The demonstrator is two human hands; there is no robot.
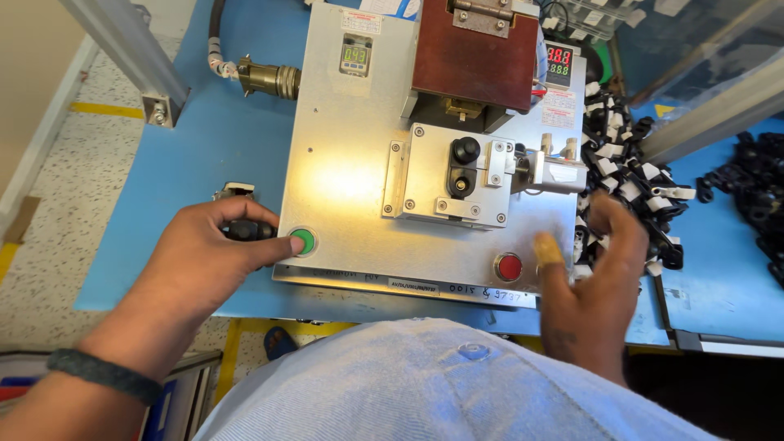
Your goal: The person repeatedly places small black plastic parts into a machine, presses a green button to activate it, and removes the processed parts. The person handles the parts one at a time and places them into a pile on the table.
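The left hand [208,253] has its fingers curled together around a small black part [247,230], with the thumb tip lying against the green push button [302,242] at the near left corner of the metal press fixture [343,180], seemingly so the button can be pressed without letting go of the part. The right hand [592,278] hovers with fingers spread apart and holding nothing, blurred, between the red push button [508,266] and the heap of black-and-white clips [625,175] just off the fixture's right edge, a placement that keeps loose stock close to that hand. In the middle of the fixture a black piece [464,166] sits in the small nest plate beneath the brown hinged head [474,49]. The fixture takes up much of the blue counter [188,163]; open room lies on its left, while the right is crowded by clips and a further pile of black parts [759,196].
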